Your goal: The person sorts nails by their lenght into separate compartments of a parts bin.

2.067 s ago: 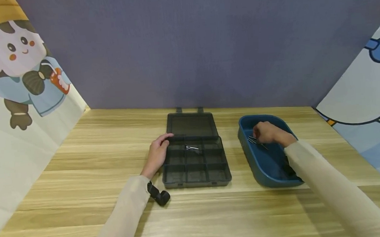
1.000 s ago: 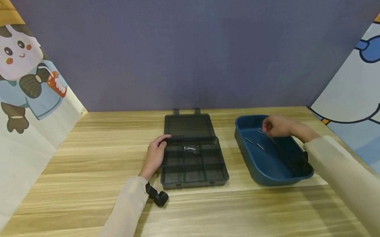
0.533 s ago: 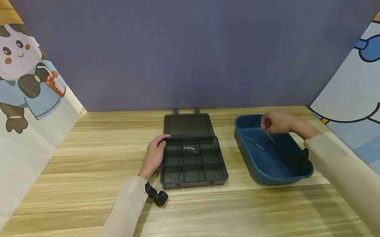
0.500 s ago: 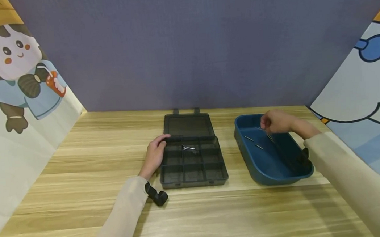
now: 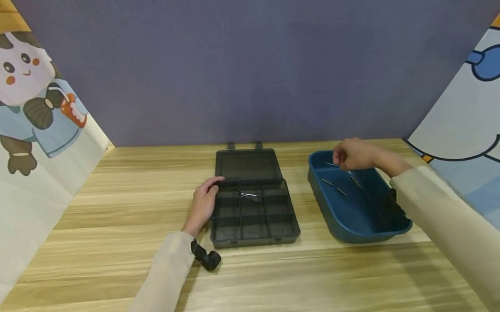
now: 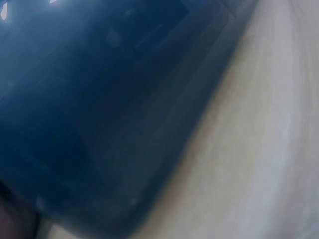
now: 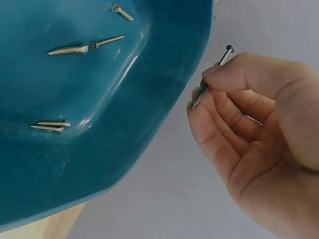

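My right hand point(image 5: 353, 154) pinches a small metal screw point(image 7: 213, 75) between thumb and fingertips, above the far end of a blue bin point(image 5: 337, 222). Several loose screws point(image 7: 68, 50) lie on the bin's floor. My left hand point(image 5: 201, 204) rests along the left edge of a dark translucent compartment box point(image 5: 255, 242), fingers loosely extended near the hinge. In the left wrist view the box's side point(image 6: 99, 124) fills much of the frame, blurred. Some slim metal pieces point(image 5: 249, 194) lie in the box's middle column; exactly which cell, I cannot tell.
The box's lid point(image 5: 248, 163) is folded back, flat on the wooden table point(image 5: 266, 284) towards a grey-purple back panel point(image 5: 244, 65). Printed cartoon panels point(image 5: 35, 92) flank both sides. A wrist camera point(image 5: 206, 256) sits on the left cuff, close to the box's front corner.
My right hand has moved from the bin's left part to the right, then up and back leftward over its far end. Screws in the bin have spread apart. The left hand stays put.
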